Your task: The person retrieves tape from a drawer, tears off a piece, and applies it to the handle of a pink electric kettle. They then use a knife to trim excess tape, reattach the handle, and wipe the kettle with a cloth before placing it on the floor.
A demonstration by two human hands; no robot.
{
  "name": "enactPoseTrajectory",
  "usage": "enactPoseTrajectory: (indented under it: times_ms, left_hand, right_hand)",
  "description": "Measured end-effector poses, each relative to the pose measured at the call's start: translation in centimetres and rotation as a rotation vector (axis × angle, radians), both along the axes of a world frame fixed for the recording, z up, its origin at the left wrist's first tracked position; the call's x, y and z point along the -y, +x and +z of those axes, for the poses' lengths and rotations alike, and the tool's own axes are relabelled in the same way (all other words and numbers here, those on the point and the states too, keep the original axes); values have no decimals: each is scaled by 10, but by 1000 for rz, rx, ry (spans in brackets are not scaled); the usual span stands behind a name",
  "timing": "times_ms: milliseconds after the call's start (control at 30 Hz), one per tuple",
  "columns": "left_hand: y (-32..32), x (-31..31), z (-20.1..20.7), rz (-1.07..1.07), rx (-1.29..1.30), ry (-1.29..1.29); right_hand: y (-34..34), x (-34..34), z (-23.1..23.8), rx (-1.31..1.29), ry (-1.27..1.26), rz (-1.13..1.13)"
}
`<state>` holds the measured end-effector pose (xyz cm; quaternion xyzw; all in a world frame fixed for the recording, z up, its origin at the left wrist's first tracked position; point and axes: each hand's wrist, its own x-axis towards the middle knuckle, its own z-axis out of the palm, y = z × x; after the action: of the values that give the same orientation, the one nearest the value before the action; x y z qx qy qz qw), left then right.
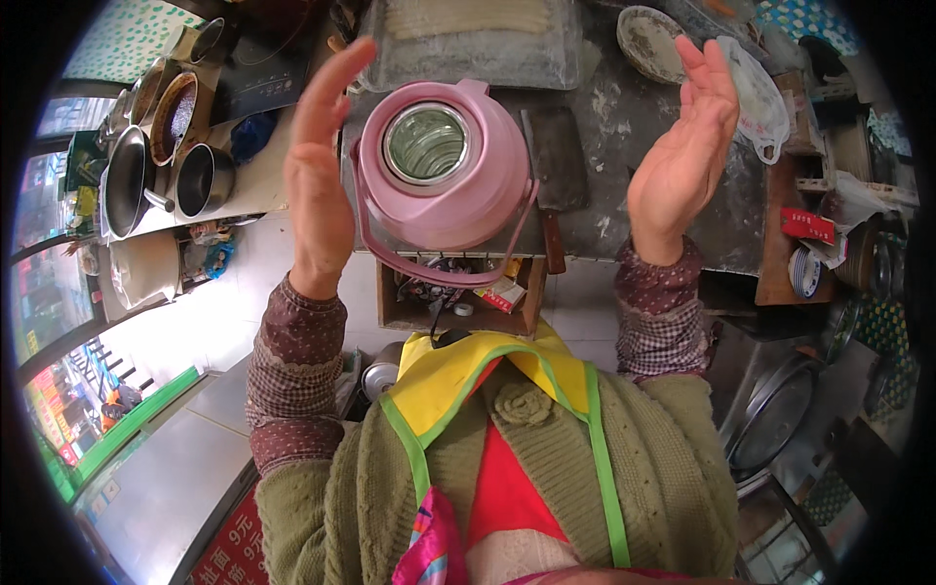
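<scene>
While left hand (pixel 318 190) and right hand (pixel 681 161) hover, fingers extended, holding nothing, 1 uncapped pink flask (pixel 444 216) stands between, on worktop (pixel 621 136); seemingly a pause; gripping needs palms inward.

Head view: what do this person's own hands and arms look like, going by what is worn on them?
The left hand and right hand are bare, with no glove or ring showing. Both forearms wear sleeve covers: dark maroon-brown cuffs with small pale dots, then a dark-and-light checked section. Towards the shoulders come olive-green knitted cardigan sleeves.
</scene>
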<state>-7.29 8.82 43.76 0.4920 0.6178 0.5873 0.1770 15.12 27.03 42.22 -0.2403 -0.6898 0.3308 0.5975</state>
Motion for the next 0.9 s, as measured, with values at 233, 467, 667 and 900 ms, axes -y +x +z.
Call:
enactPoseTrajectory:
  times_ms: [233,467,667,900]
  left_hand:
    - [17,-3,-10,-140,205,-43]
    - [22,-4,-3,-69,97,-50]
    - [23,10,5,-60,134,-120]
    - [7,-9,22,-321,-40,74]
  right_hand:
    - [-63,56,-15,71,-338,283]
    - [19,38,-94,527,-496,129]
    - [100,104,-172,1299,-450,55]
    - [99,92,-175,909,-865,365]
